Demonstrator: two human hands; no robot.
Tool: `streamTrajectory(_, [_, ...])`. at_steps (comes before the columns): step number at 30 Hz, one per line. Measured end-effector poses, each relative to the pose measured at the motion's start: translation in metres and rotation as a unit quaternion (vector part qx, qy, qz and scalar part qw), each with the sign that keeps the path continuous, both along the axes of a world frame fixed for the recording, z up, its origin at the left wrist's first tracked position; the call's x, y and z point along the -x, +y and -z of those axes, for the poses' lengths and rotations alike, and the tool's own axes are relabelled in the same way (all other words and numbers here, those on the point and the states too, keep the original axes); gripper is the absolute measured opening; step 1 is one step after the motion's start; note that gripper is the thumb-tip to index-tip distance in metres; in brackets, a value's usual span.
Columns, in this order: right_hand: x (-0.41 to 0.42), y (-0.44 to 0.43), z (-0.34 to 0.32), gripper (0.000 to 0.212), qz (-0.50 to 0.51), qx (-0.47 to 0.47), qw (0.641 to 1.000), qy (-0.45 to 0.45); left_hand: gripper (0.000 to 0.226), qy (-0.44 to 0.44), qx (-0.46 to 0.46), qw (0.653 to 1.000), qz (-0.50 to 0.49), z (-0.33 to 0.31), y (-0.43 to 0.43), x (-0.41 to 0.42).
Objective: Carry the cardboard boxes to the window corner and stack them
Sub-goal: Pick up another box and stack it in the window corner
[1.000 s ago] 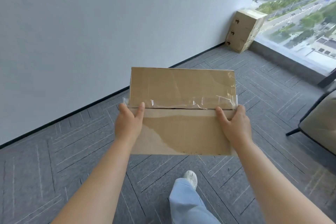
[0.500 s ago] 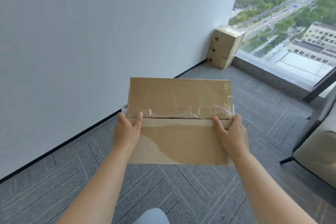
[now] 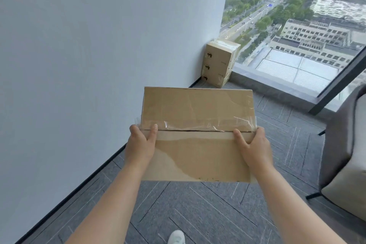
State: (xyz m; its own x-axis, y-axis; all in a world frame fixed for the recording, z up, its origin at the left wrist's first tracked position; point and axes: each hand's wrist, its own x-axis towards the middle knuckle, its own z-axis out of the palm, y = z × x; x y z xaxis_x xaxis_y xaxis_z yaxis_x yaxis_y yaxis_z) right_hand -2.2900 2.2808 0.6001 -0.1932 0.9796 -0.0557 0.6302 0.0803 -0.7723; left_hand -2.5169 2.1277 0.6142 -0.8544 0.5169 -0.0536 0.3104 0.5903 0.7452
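- Left hand (image 3: 140, 144) grips the left end of the cardboard box (image 3: 198, 154). The thumb lies on top by the seam; the fingers go under the edge, out of sight.
- Wall (image 3: 89, 65) runs along the left, near that hand.
- Shoe (image 3: 176, 236) shows at the bottom edge on the floor (image 3: 208, 214), below the box.
- Cardboard box is in the air between both hands, flat and about level. Clear tape (image 3: 198, 126) is wrinkled along the top seam, with loose ends sticking out at both sides.
- Stack of boxes (image 3: 218, 63) stands on the floor where the wall meets the window ledge. It looks like three boxes. It is ahead of the carried box and well apart from it.
- Right hand (image 3: 255, 148) grips the right end the same way, thumb on top by the seam, fingers hidden underneath.
- Window (image 3: 297, 25) is at upper right, and a chair (image 3: 344, 154) is at the right edge, near the path.
- Step, as I judge it: the carry leg, box not yet at the corner.
- Next move needs: close the gap to the stack, keep clear of the chair leg, lift the box above the top box, square up the edges, set it flat, then let go with both hands.
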Motion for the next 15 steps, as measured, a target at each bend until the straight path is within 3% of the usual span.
streamTrajectory(15, [0.117,0.219,-0.002,0.056,0.064,-0.018,0.998,0.005,0.057,0.016,0.008,0.997,0.069,-0.010,0.248,0.134])
